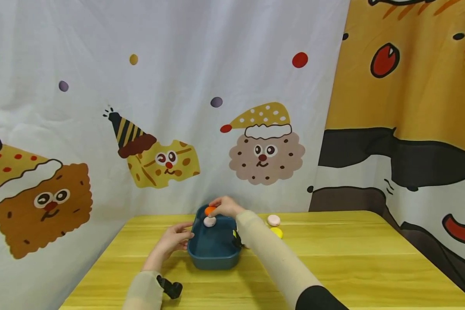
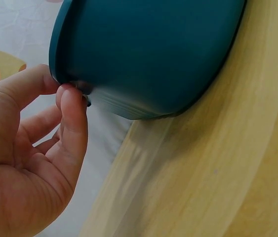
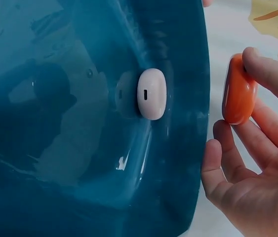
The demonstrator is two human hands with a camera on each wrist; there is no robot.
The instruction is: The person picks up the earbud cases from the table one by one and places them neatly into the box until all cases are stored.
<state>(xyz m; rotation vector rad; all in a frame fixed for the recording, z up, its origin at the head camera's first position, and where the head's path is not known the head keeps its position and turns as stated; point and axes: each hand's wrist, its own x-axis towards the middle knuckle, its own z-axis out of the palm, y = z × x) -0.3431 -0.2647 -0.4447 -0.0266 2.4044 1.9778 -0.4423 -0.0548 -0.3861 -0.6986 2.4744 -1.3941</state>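
A dark blue-green plastic bin [image 1: 214,263] stands on the wooden table. My left hand [image 1: 172,242] is at its left side, thumb and fingertips pinching the rim [image 2: 56,54]. Over the far end of the bin, my right hand [image 1: 226,207] pinches an orange rounded case [image 3: 240,91], like an earbud case, between thumb and fingers. In the right wrist view, the orange case is beside the bin's rim. Inside the bin at the far end lies a pale pink rounded case [image 3: 152,94] with a small dark slot in its side.
To the right of the bin on the table [image 1: 333,258] are another pale pink case [image 1: 273,220] and a yellow one [image 1: 277,233], partly hidden by my right sleeve [image 1: 267,245]. A printed cartoon curtain [image 1: 201,64] hangs right behind the table.
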